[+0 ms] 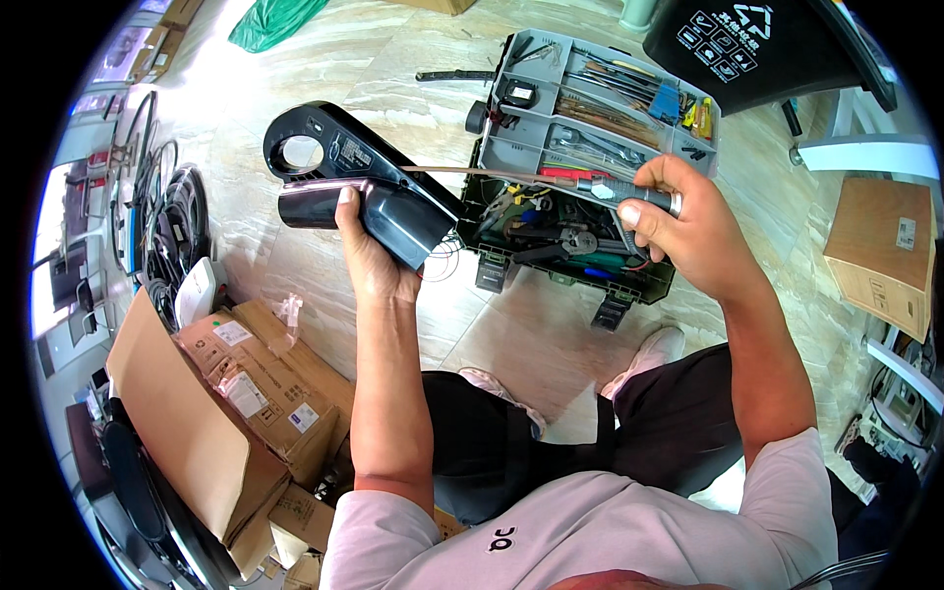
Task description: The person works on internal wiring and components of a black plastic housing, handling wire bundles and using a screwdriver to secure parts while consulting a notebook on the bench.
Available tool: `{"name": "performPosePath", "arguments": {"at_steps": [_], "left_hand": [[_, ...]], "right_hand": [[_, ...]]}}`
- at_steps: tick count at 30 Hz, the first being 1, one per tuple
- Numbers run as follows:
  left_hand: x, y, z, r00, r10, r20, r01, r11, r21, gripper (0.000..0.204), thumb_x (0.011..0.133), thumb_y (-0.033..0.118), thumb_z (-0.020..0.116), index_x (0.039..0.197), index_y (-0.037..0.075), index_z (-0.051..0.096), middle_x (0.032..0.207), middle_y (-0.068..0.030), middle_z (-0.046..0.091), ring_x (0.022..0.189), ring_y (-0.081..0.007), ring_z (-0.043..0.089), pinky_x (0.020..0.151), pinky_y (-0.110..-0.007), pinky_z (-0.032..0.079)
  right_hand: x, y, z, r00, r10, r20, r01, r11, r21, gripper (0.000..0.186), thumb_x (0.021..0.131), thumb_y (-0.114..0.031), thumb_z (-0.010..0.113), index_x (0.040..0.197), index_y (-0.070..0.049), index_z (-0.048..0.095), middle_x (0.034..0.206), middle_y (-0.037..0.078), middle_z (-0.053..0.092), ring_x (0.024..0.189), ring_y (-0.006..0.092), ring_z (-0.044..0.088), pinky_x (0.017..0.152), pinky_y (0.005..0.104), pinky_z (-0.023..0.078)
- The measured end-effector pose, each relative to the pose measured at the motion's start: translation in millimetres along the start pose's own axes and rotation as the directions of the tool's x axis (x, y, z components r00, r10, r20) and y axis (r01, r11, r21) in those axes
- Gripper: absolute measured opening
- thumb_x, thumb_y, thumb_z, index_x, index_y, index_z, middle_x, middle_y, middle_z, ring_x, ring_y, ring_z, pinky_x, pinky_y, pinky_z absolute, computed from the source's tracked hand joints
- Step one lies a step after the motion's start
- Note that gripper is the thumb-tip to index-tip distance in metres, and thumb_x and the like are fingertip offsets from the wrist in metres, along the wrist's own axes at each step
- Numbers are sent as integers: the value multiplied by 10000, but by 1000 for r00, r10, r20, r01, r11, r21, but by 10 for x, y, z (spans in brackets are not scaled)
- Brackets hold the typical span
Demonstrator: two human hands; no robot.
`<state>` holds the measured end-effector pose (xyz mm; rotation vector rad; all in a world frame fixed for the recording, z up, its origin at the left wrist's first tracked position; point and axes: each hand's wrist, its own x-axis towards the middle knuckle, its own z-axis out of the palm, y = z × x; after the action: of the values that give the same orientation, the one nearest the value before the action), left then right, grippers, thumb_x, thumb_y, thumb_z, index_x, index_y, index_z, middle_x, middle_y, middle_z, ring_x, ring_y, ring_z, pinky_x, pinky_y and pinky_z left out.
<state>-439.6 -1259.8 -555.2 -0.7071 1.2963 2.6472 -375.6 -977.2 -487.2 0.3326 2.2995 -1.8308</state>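
Observation:
My left hand (369, 256) grips a black device (344, 177) with a ring-shaped opening at its far end and a short dark cylinder on its left side, holding it up in front of me. My right hand (678, 221) is closed around the metal-grey handle of a long thin screwdriver (551, 179). Its shaft runs left and its tip touches the device's upper right side. Both hands are raised above an open toolbox (560, 231) on the floor.
The toolbox's grey tray (610, 98) holds several hand tools. Cardboard boxes (256, 383) lie at my left, with coiled cables (172, 231) beyond. A black bin (757, 44) stands at the top right, another carton (880, 251) at the right. My legs are folded on the tiled floor.

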Motion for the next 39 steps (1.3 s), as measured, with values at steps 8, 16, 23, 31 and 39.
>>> {"name": "performPosePath", "arguments": {"at_steps": [8, 16, 23, 31, 39], "left_hand": [[-19, -6, 15, 1000, 11, -5, -11, 1000, -15, 472, 918, 458, 543, 1135, 39, 561, 1010, -110, 669, 857, -220, 683, 734, -337, 598], [-39, 6, 47, 999, -21, -40, 22, 1000, 22, 464, 906, 469, 549, 1113, 54, 578, 983, -83, 671, 816, -198, 684, 648, -316, 596], [17, 17, -5, 999, -37, -21, 39, 997, 62, 480, 917, 474, 513, 1138, 51, 564, 1031, -118, 664, 883, -242, 682, 716, -360, 605], [-18, 1, 10, 997, -4, -78, 10, 997, 78, 491, 919, 484, 501, 1117, 41, 579, 982, -113, 681, 813, -221, 697, 607, -333, 612], [14, 41, 66, 1000, -16, 0, 16, 999, 39, 498, 921, 474, 504, 1143, 34, 576, 1009, -122, 672, 863, -226, 683, 684, -333, 597]], "right_hand": [[21, -81, -118, 959, 222, 174, -218, 975, -40, 295, 912, -254, 651, 1014, 13, 578, 743, 62, 622, 662, 99, 563, 581, 256, 463], [13, -124, -45, 967, 246, 69, -242, 968, -66, 400, 956, -377, 573, 910, 18, 613, 691, 55, 616, 563, 97, 542, 506, 249, 440], [47, 132, 27, 956, -282, -78, 264, 947, -183, 379, 916, -382, 629, 869, -7, 603, 660, 23, 578, 553, 81, 499, 488, 244, 407], [42, -78, -154, 958, 246, 145, -222, 962, -161, 314, 874, -277, 708, 921, 5, 577, 826, 68, 605, 760, 95, 541, 666, 264, 450], [28, -138, -131, 982, 142, 123, -128, 985, -114, 417, 917, -388, 640, 963, 25, 608, 744, 63, 641, 658, 128, 608, 582, 297, 484]]}}
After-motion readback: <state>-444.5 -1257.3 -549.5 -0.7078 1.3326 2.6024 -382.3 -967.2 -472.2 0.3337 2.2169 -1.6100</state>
